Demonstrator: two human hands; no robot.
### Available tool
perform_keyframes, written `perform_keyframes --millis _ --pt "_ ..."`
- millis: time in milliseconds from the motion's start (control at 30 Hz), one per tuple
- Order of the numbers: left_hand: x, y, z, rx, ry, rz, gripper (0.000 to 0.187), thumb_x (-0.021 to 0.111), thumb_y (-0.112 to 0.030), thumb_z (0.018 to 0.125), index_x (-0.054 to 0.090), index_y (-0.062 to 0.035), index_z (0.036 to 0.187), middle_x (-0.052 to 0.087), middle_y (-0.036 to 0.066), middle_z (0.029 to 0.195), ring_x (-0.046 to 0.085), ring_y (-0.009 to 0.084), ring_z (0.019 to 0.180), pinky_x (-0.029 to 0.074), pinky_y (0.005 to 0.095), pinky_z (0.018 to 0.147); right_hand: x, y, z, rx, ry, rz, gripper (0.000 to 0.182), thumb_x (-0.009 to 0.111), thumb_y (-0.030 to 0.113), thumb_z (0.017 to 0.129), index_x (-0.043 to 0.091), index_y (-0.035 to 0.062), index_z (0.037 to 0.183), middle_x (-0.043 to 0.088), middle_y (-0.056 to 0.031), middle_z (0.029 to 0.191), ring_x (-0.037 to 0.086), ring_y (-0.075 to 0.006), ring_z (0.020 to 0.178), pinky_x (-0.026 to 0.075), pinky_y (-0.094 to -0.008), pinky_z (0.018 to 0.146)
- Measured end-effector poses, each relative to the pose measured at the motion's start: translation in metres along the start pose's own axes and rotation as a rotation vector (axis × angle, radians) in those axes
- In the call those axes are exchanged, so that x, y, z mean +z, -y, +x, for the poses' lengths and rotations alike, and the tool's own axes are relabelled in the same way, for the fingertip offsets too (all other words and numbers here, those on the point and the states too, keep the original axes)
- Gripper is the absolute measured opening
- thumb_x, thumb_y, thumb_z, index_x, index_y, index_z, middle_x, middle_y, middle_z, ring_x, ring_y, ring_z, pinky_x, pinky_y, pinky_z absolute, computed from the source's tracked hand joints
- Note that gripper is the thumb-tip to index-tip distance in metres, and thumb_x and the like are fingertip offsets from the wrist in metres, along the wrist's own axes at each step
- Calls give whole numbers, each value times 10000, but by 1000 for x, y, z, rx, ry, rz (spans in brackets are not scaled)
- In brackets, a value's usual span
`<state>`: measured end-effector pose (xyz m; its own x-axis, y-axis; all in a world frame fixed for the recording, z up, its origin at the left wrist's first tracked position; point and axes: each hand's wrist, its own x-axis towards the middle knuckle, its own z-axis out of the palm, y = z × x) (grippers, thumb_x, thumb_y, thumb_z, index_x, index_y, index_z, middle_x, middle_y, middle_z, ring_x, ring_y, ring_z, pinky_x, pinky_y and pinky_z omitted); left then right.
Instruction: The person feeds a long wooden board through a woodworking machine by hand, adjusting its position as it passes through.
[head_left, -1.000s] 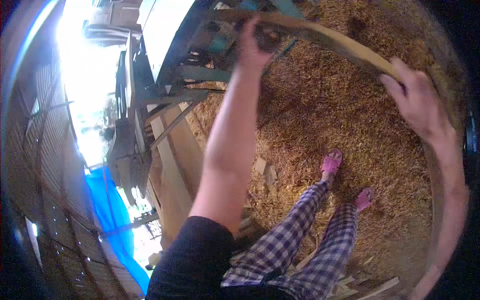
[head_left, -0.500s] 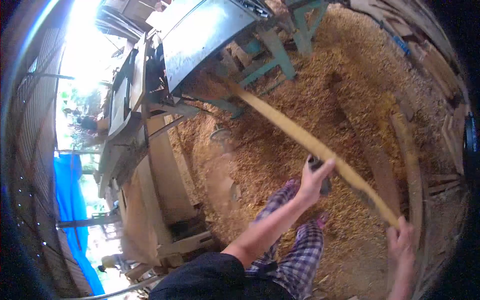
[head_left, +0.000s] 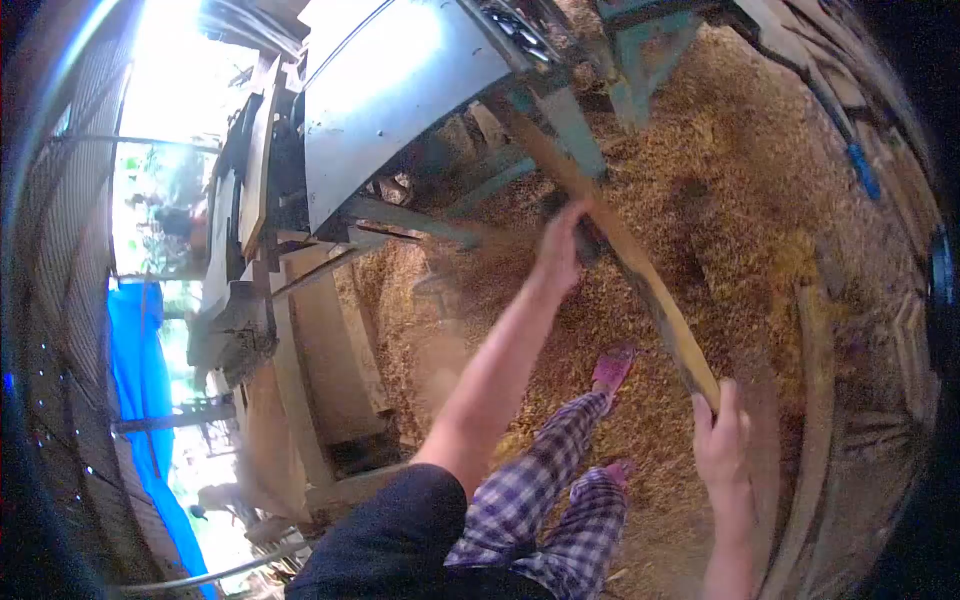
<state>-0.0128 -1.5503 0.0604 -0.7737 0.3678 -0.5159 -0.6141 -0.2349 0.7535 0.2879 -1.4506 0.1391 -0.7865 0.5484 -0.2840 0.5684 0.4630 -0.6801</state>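
Note:
A long, slightly curved wooden strip slants from the metal-topped machine down toward me. One face is pale yellow, and the edge below it is dark and rough. My right hand is closed around its near end, thumb along the wood. Farther up, my left hand grips the strip at its side, blurred by motion. A dark object shows at the left fingers; I cannot make out its kind. The strip's far end reaches the machine's green legs, close under the edge of the metal tabletop.
Wood shavings cover the floor around my feet. Boards lean below the bench on the left. More long planks lie along the right side. A blue sheet hangs at the far left.
The strip has swung steeper in view, and its near end has shifted left and up. My left hand has moved forward, up and left. The right hand still grips the near end.

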Motion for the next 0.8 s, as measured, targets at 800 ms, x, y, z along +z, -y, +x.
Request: perform_keyframes --millis 800 --pt "26 48 -72 261 143 -129 240 649 -254 795 576 -102 966 597 29 879 588 133 787 508 334 670 -103 -97 20 -375 197 -368 599 593 -81 655 416 -20 1225 564 -291 863 532 -482 835 432 -485 701"
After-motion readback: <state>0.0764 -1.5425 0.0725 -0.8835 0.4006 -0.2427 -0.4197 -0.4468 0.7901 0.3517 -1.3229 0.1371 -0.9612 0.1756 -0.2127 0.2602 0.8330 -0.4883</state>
